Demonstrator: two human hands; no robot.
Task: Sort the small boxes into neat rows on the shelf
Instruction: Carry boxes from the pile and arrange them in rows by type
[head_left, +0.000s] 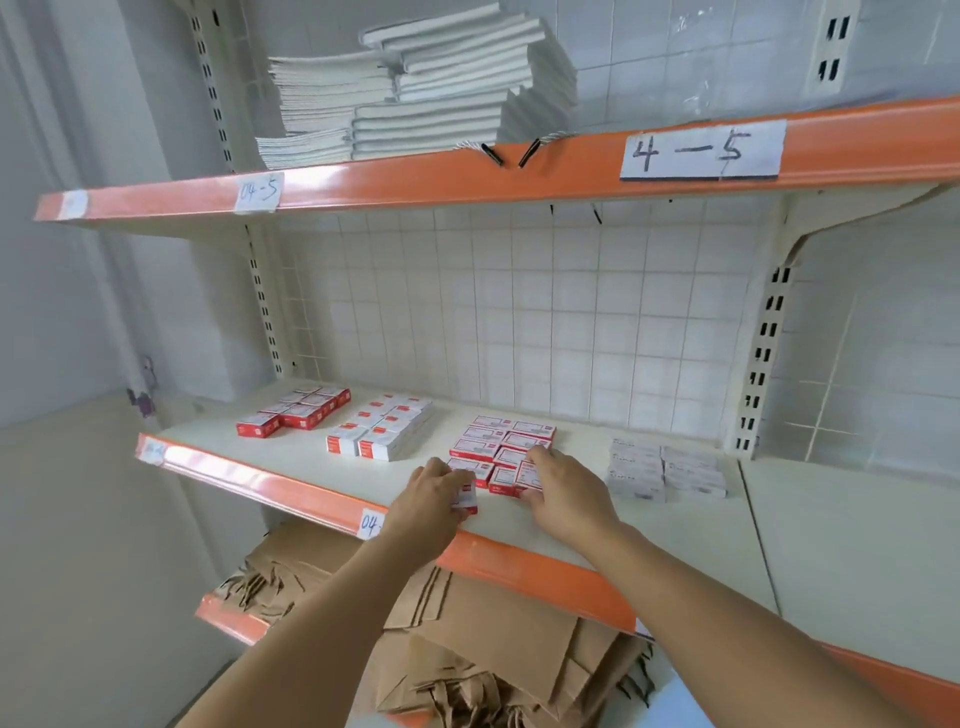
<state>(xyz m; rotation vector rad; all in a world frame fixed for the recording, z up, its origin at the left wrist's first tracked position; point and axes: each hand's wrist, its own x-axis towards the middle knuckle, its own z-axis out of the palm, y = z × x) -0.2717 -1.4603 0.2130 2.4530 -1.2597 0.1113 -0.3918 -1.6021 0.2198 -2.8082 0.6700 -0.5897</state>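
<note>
Small box (466, 500) pinched in left hand (429, 498), held just above shelf (519, 525) near front edge. Right hand (563, 488) curled round front-right box (529, 479) of red-bordered group (501, 449). Red boxes (293, 412) and white boxes (382, 427) ranged toward left end; grey boxes (665, 470) toward right.

Stockroom: numbered shelf (519, 171) labels (702, 149)

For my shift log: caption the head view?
Left hand and right hand grip small boxes on the orange-edged shelf.
</note>
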